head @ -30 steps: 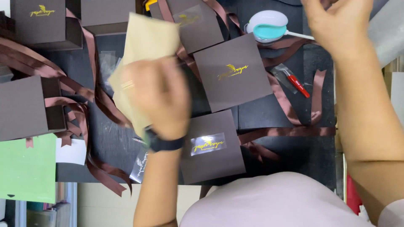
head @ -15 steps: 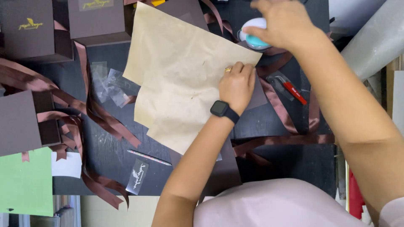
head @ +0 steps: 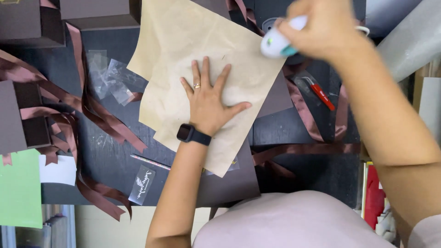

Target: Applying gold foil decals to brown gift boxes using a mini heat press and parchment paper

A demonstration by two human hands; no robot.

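A creased sheet of tan paper lies spread over dark brown boxes on the black table. My left hand rests flat on the sheet with fingers spread; it wears a ring and a black wrist watch. My right hand is raised over the sheet's right corner and grips a small white and teal handheld device; it is blurred.
Brown satin ribbons trail across the table. Dark brown boxes stand at the top left and left edge. A red-handled tool lies right of the paper. Clear plastic scraps, a green sheet and a small dark label sit to the left.
The tan paper went from held up in my left hand to laid flat under my open palm. My right hand picked up the white and teal device and brought it over the paper's corner.
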